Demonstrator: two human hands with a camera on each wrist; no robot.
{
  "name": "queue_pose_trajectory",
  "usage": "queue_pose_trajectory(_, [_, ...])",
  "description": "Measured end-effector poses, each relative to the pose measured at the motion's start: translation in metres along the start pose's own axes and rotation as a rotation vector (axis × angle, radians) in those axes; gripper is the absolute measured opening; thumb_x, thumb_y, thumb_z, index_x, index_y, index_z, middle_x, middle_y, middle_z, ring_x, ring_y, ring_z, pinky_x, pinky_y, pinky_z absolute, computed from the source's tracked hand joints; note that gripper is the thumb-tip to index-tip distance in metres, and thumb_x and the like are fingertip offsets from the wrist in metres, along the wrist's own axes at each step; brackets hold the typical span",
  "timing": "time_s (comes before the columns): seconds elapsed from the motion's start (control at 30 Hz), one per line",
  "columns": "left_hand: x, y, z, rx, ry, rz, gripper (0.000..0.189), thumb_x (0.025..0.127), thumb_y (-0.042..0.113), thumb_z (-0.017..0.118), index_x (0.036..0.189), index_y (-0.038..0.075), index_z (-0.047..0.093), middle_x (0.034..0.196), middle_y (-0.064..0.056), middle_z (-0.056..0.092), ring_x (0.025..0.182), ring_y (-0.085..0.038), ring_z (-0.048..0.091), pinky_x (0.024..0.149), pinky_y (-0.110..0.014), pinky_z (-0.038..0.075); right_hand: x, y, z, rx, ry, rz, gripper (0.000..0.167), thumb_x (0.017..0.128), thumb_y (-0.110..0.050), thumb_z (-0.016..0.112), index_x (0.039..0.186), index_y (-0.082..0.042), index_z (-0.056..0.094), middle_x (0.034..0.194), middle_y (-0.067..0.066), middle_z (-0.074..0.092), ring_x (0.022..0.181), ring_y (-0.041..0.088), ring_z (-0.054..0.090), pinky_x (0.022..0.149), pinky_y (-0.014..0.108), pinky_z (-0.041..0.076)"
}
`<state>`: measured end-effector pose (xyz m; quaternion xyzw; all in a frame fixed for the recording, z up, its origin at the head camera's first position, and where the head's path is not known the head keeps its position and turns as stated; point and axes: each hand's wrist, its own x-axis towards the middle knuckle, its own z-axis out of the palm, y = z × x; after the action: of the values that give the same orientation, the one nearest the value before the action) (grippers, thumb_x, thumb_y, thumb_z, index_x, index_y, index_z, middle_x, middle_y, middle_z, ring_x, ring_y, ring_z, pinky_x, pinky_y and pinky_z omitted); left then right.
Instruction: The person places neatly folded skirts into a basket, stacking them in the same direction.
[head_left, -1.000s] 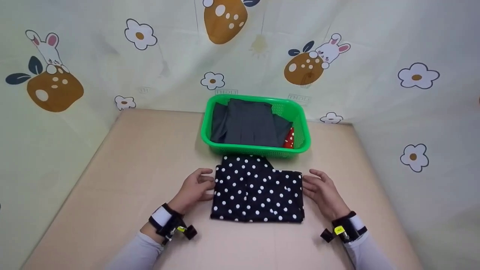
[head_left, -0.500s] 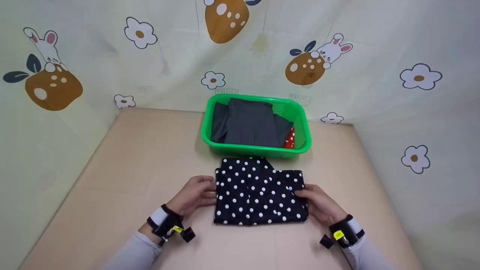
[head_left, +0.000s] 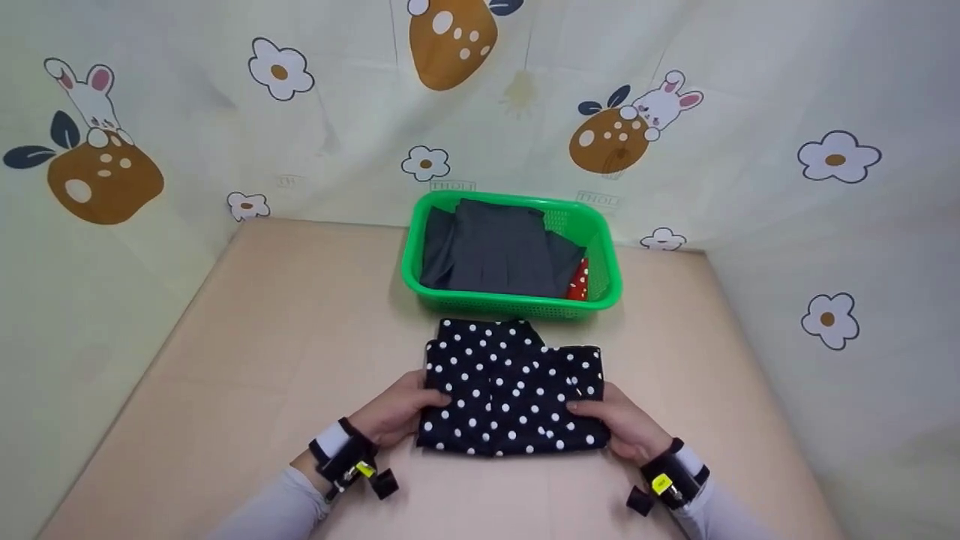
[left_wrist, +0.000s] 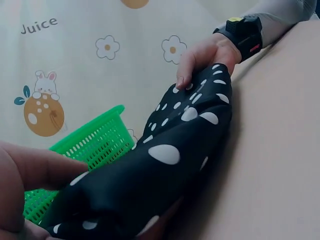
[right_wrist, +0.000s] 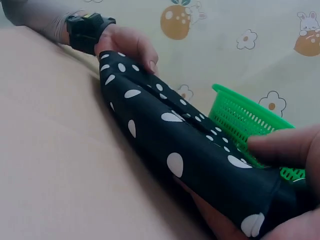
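A folded black garment with white polka dots (head_left: 510, 390) lies flat between both hands in the head view, in front of the green basket. My left hand (head_left: 401, 405) grips its left side, thumb on top and the other fingers hidden underneath. On the opposite side my right hand (head_left: 626, 424) holds the cloth the same way, thumb across the upper layer. The left wrist view shows the near edge of the polka-dot garment (left_wrist: 150, 170) as a thick rounded fold close over the table. Fingers show under that fold of the garment (right_wrist: 195, 150) in the right wrist view.
A green plastic basket (head_left: 517, 301) stands at the back of the table (head_left: 300, 315), just beyond the garment. Inside it lie dark grey folded clothes (head_left: 499, 247) and a red dotted cloth (head_left: 578, 281). A printed curtain (head_left: 337, 112) encloses the back and sides.
Both hands have come onto the garment's sides, the right first, then the left; their thumbs now lie on top. The cloth has shifted slightly toward me. The basket has stayed put.
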<state>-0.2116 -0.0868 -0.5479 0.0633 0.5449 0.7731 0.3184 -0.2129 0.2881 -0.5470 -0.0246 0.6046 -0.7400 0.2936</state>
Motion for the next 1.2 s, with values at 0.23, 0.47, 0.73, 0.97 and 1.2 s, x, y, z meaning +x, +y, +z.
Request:
queue_pose_trajectory(0.23, [0.000,-0.001,0.000,0.020,0.037,0.012,0.063,0.096,-0.001,0.058,0.154,-0.011,0.035,0.135,-0.020,0.069,0.118,-0.029,0.074,0.102,-0.044,0.061,0.002,0.002,0.003,-0.051,0.033,-0.010,0.059,0.094,0.003,0.067,0.147,0.009,0.042,0.121,0.009,0.074,0.109,0.023,0.076,0.095,0.038,0.064])
queue_pose_trajectory(0.47, [0.000,-0.003,-0.001,0.050,0.074,0.053,0.061,0.093,-0.003,0.059,0.150,-0.013,0.038,0.128,-0.015,0.071,0.113,-0.024,0.074,0.098,-0.038,0.063,0.003,0.003,0.003,-0.025,0.016,-0.008,0.058,0.095,0.001,0.067,0.148,0.006,0.044,0.123,0.010,0.075,0.111,0.024,0.076,0.096,0.038,0.064])
queue_pose_trajectory(0.73, [0.004,-0.001,-0.001,0.044,0.072,0.111,0.064,0.091,-0.004,0.064,0.150,-0.011,0.038,0.127,-0.011,0.069,0.111,-0.021,0.073,0.096,-0.034,0.063,-0.002,-0.001,0.001,-0.006,0.002,-0.067,0.062,0.090,0.006,0.067,0.147,0.002,0.044,0.122,0.009,0.073,0.111,0.024,0.076,0.097,0.038,0.063])
queue_pose_trajectory(0.97, [-0.002,0.005,0.000,0.033,0.050,0.167,0.067,0.092,-0.003,0.064,0.152,-0.012,0.035,0.128,-0.009,0.069,0.113,-0.020,0.072,0.098,-0.034,0.062,-0.009,-0.009,0.006,0.000,-0.005,-0.126,0.062,0.087,0.006,0.068,0.145,-0.006,0.049,0.122,0.003,0.074,0.111,0.019,0.074,0.101,0.033,0.060])
queue_pose_trajectory(1.2, [-0.002,0.012,0.001,0.053,0.060,0.206,0.071,0.093,-0.001,0.065,0.156,-0.010,0.034,0.131,-0.008,0.070,0.114,-0.019,0.072,0.099,-0.032,0.061,-0.019,-0.015,0.008,0.039,0.003,-0.138,0.060,0.088,0.007,0.064,0.142,-0.014,0.051,0.124,0.001,0.073,0.114,0.017,0.072,0.103,0.031,0.057])
